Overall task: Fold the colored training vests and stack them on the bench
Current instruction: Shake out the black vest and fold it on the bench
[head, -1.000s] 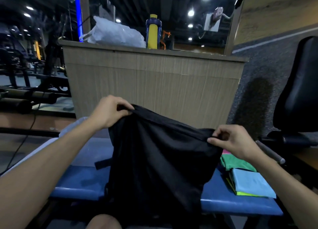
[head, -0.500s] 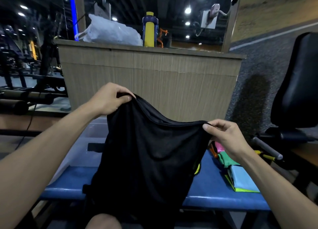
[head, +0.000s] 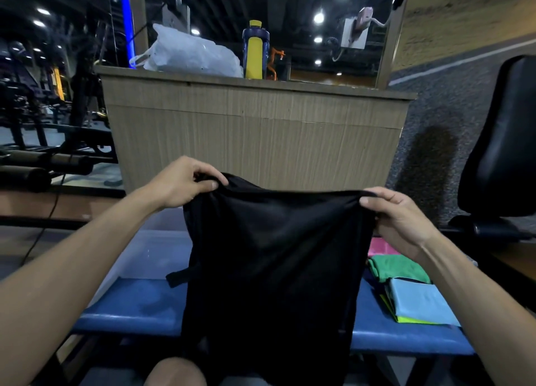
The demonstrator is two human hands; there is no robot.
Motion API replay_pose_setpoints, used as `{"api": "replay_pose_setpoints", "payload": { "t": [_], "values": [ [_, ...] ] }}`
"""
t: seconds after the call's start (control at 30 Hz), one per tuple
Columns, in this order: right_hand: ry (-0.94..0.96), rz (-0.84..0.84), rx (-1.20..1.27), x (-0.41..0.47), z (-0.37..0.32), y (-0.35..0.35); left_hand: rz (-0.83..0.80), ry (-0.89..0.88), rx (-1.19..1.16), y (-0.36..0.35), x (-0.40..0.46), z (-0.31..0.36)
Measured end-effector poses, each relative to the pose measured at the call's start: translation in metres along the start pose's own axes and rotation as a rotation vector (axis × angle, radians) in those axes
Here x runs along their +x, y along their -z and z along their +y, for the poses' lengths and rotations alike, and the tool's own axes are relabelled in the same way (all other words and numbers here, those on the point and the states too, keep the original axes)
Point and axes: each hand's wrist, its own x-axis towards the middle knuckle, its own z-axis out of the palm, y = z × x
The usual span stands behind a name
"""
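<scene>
Both bare forearms reach in from the lower corners; the left hand point(head: 185, 182) and right hand point(head: 397, 217) are raised mid-frame, fingers curled and pinching.

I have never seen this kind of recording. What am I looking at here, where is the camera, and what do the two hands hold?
There is no machine here. A person wears one wide-angle camera on the head, which looks forward and down, so you see their own arms. The left hand and the right hand each pinch a top corner of a black training vest, which hangs spread out above a blue padded bench. On the bench, to the right, lies a stack of folded vests: pink, green, light blue and yellow-green. Behind stands a wooden counter with a white plastic bag and a blue and yellow bottle on top.
</scene>
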Motion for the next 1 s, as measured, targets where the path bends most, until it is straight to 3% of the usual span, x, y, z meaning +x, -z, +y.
{"api": "replay_pose_setpoints", "payload": {
  "t": [0.17, 0.4, 0.67, 0.87, 1.0],
  "values": [
    [0.099, 0.155, 0.033, 0.015, -0.015, 0.004, -0.090, 0.085, -0.094, -0.012, -0.019, -0.009],
    [0.026, 0.083, -0.102, 0.018, -0.018, 0.022, -0.049, 0.261, -0.498, -0.014, -0.025, -0.013],
    [-0.015, 0.127, -0.262, 0.011, -0.003, 0.034, 0.087, 0.184, 0.049, -0.021, -0.018, -0.017],
    [0.064, 0.185, -0.362, 0.011, 0.001, 0.034, -0.031, 0.212, -0.022, -0.026, -0.022, -0.033],
    [0.004, 0.100, -0.304, 0.008, 0.002, 0.036, 0.059, 0.209, -0.119, -0.028, -0.023, -0.039]
  ]
}}
